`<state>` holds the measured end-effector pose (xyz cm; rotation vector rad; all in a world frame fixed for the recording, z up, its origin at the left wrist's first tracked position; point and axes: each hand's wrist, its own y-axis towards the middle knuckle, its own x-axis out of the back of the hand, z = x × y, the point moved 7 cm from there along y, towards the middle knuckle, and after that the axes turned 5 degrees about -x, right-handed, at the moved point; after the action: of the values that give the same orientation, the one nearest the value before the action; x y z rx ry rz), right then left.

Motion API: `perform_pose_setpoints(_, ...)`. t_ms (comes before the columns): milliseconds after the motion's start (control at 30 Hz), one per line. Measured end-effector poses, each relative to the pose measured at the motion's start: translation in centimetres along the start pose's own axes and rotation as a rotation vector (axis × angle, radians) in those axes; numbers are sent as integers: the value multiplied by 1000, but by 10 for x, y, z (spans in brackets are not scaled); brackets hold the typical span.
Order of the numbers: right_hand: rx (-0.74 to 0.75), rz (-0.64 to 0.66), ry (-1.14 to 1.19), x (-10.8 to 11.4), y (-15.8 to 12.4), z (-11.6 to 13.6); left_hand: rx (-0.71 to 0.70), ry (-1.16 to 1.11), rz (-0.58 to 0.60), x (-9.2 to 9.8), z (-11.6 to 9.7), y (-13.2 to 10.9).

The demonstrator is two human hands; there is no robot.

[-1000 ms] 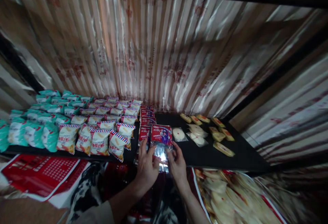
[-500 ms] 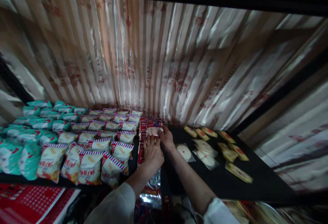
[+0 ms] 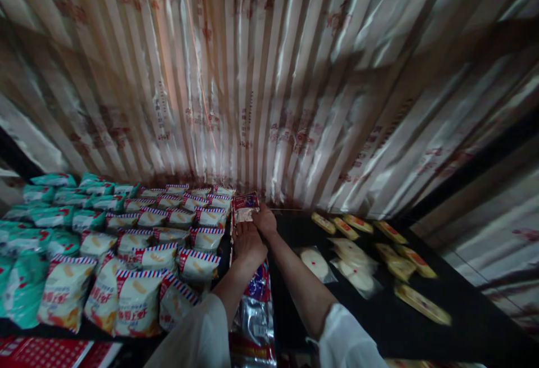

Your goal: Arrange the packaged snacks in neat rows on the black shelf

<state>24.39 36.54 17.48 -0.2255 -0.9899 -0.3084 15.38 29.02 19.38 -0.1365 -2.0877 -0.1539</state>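
Note:
A dark red flat packet (image 3: 246, 201) with a pale lower part lies at the back of a row of similar packets. My right hand (image 3: 265, 221) grips its right edge, its fingers partly hidden. Against the lower part of this packet lie the flat, stretched fingers of my left hand (image 3: 249, 244). Under my left forearm and wrist run more packets, among them a silver and red packet (image 3: 255, 317) near the front. The two hands are close together, and they hide much of the row.
Left of the row stand white snack bags (image 3: 137, 303) with striped tops, then teal bags (image 3: 29, 289). On the black shelf (image 3: 290, 300) to the right lie round white items in clear wrap (image 3: 314, 264) and yellow packs (image 3: 423, 303). Behind hangs striped, printed sheeting (image 3: 261, 87).
Both hands have shifted slightly left with the red packet, which now sits nearer the white bags. The view has moved closer, showing more of the silver and red packet in front.

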Motion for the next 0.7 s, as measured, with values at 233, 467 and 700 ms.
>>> perform_pose_setpoints(233,30,-30,-68,0,2,7,57,40,74,-2,4,13)
perform_pose_setpoints(467,84,-17,-72,-5,2,5,88,43,105,0,5,17)
perform_pose_setpoints(700,205,-213,128,8,-5,-3,45,-41,54,9,-7,6)
